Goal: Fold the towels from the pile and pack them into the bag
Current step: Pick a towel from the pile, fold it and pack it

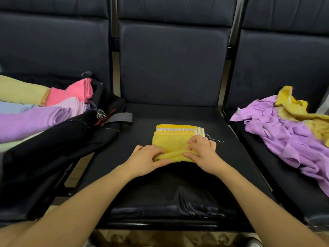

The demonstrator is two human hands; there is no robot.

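A yellow towel (173, 139) with a white striped border lies folded small on the middle black seat (178, 175). My left hand (145, 160) grips its near left edge, thumb under the lifted fold. My right hand (204, 152) pinches the near right edge, fingers curled on top. On the left seat a black bag (58, 139) lies open with several folded towels inside: pink (71, 93), pale yellow (19, 90), lilac (26, 122) and light blue. The unfolded pile on the right seat holds a purple towel (292, 136) and a yellow one (293, 107).
Three dark padded seats stand in a row with backrests behind. A grey bag strap (121, 117) reaches onto the middle seat's left edge. A loose white thread (214, 139) trails from the towel's right corner. Bare seat surface surrounds the towel.
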